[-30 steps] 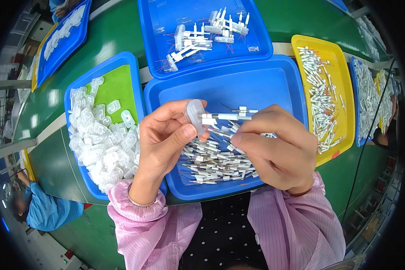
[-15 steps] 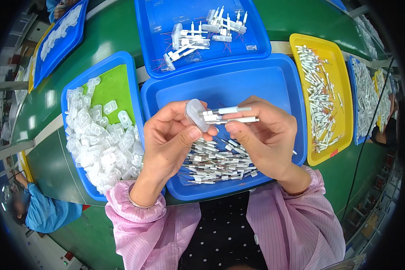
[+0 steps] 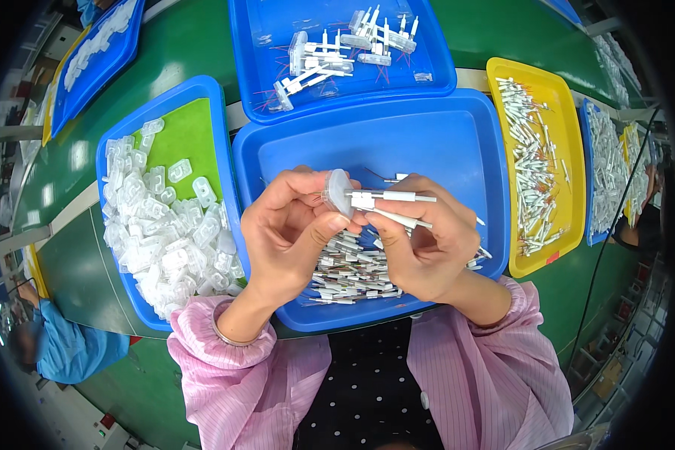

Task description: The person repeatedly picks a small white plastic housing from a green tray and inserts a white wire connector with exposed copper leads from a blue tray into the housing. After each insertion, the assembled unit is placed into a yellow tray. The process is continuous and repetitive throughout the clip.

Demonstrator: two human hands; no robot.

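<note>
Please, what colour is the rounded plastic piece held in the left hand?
The rounded plastic piece looks translucent white, seen best in the head view.

Head camera: left one of a side-by-side pair on the person's head — wide fisheye, upright, unmirrored.
Green worktable (image 3: 187, 52): looked down on from above, the view tipping outward to its far side at the top.
Dotted black top (image 3: 356, 390): close beneath the lens, cut by the lower edge, pink sleeves (image 3: 225, 367) to either side.
Left hand (image 3: 285, 236) and right hand (image 3: 431, 247): near the lens, about mid-picture — seen from the wearer's own side.
Upper blue tray (image 3: 436, 56): farther out, cut by the top edge.
Yellow tray (image 3: 566, 112): toward the right rim, its sides bowed by the lens.
</note>
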